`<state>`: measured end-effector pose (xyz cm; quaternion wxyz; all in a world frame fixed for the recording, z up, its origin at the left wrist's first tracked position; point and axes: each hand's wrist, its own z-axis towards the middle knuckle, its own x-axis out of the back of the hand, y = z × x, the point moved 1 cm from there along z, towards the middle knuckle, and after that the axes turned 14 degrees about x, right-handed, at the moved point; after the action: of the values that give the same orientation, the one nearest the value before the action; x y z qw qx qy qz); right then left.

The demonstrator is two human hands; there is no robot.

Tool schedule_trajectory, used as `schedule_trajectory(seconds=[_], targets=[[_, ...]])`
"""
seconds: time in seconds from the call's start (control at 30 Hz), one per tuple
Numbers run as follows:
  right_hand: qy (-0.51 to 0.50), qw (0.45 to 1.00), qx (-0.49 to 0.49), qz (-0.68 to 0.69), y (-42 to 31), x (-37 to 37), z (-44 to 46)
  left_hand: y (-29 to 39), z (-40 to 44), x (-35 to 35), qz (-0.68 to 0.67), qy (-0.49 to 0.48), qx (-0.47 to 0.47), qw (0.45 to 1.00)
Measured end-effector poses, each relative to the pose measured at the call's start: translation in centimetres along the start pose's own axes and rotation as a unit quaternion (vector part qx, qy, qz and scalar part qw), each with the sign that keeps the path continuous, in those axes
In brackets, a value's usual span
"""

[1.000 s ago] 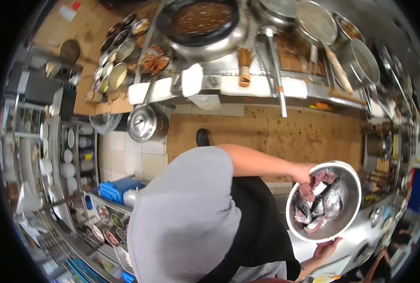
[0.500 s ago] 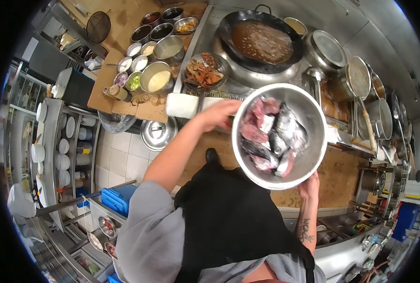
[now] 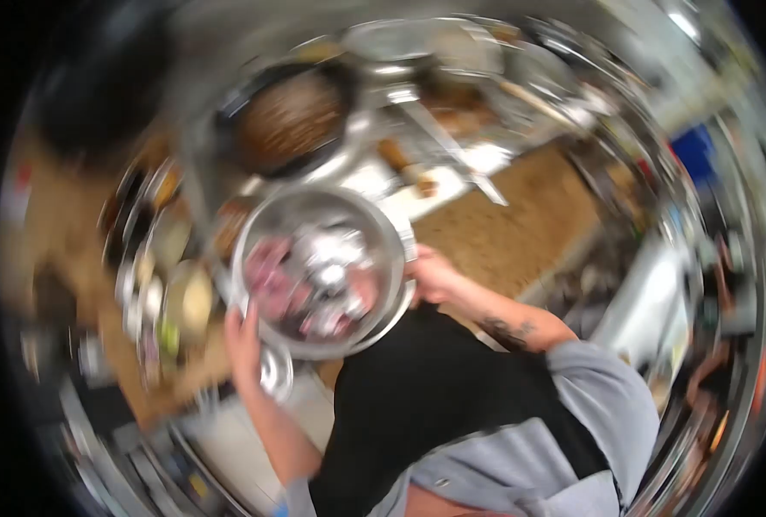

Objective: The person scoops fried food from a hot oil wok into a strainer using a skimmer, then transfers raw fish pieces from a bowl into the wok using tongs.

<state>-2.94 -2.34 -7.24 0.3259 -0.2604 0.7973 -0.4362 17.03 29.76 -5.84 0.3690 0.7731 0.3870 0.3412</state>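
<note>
A round metal bowl hangs in front of my black apron, held between my two hands. In it lie several chunks of raw fish, pink flesh and shiny silver-grey skin, smeared by motion. My left hand grips the bowl's lower left side, its fingers partly hidden by the wall. At the right side my right hand is closed on the rim. Just beyond the bowl stands a black wok containing brown liquid.
Several small ingredient bowls stand on cardboard at the left. A long-handled metal tool lies on the stove's right part, near pots and lids at the back. A metal lid is below the bowl. Everything is blurred.
The view has swung round, so the wok and stove appear farther left. The bowl of fish, still in both hands, now shows lower and left, closer to my body.
</note>
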Motion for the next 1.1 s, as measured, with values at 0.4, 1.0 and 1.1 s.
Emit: schedule_trajectory(seconds=[0.4, 1.0, 1.1], targets=[[0.193, 0.96, 0.18, 0.095, -1.3, 4.6, -11.2, 11.3, -0.5, -7.0, 0.235, -0.12, -0.216, 0.94], [0.563, 0.731, 0.318, 0.217, 1.9, 33.8, -32.2, 15.0, -14.1, -38.8, -0.08, -0.515, 0.077, 0.85], [0.608, 0.671, 0.322, 0.277, 2.3, 39.0, -34.7, 16.0, -14.5, -37.1, -0.128, -0.468, 0.079, 0.871]])
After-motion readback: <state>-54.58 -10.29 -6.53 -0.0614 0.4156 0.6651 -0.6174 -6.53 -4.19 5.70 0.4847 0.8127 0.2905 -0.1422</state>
